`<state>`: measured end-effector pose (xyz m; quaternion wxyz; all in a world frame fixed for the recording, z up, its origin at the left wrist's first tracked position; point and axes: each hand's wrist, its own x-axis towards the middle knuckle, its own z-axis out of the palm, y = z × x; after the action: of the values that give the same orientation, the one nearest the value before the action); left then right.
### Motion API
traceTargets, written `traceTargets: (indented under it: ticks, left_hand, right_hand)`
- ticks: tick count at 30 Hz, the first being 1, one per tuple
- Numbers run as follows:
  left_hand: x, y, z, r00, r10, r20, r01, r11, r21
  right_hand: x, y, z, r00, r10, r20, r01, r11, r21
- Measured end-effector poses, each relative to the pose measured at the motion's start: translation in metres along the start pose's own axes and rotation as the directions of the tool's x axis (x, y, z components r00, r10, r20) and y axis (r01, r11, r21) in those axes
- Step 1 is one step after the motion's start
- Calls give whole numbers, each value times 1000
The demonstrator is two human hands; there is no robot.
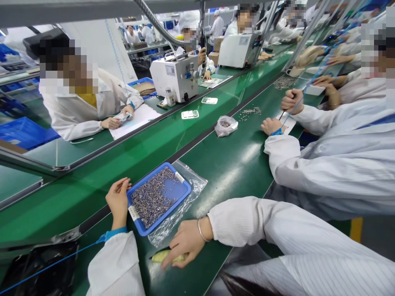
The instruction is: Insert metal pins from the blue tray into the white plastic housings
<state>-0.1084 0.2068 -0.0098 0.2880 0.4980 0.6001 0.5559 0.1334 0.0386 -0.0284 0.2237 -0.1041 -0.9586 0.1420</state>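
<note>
My left hand, with a blue strap at its wrist, is raised beside the near left corner of a blue tray. Its thumb and fingertips are pressed together; anything between them is too small to make out. Many small metal screws lie heaped in the tray. My right hand, a silver bangle on its wrist, is low over the green bench, its fingers closed around a yellow-wrapped tool with a dark tip pointing left. The tool lies flat at bench level, partly hidden under the fingers.
A clear plastic bag lies partly under the tray. Farther along stand a bag of screws and loose screws. Circuit boards sit on the green conveyor. A co-worker's hands work at right. A black tray is at lower left.
</note>
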Motion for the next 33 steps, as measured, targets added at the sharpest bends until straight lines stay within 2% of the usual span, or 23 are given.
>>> traceTargets:
  ticks: [2,5,8,11,14,18,21,24,27,33]
  left_hand:
    - [0,0,0,1000,-6,1,6,1000,14]
    - [1,0,0,1000,-11,-4,11,1000,27]
    - [1,0,0,1000,-10,-10,11,999,43]
    - [1,1,0,1000,-1,-14,2,998,65]
    - [1,2,0,1000,10,-10,-9,996,85]
    - [2,1,-2,1000,28,9,-29,994,108]
    - [1,1,-3,999,41,18,-43,991,124]
    - [1,2,-3,999,50,20,-52,990,132]
    - [0,3,-3,998,53,19,-55,989,136]
    - [1,2,-4,999,47,18,-49,989,137]
  right_hand:
    - [0,0,2,1000,-7,11,7,1000,-8]
    - [0,0,4,997,-41,-69,45,998,43]
    - [-1,-1,5,993,-6,-120,16,997,78]
    - [-1,-1,5,996,39,-77,-33,996,83]
    - [-1,0,6,1000,17,2,-17,998,61]
    - [-1,0,5,999,-25,-38,28,997,70]
    - [0,0,1,999,-9,-40,12,997,73]
    - [1,-1,-2,999,14,40,-15,999,40]
    - [1,-1,-4,994,-13,104,13,1000,6]
    - [1,-1,-7,999,-28,-23,29,999,29]
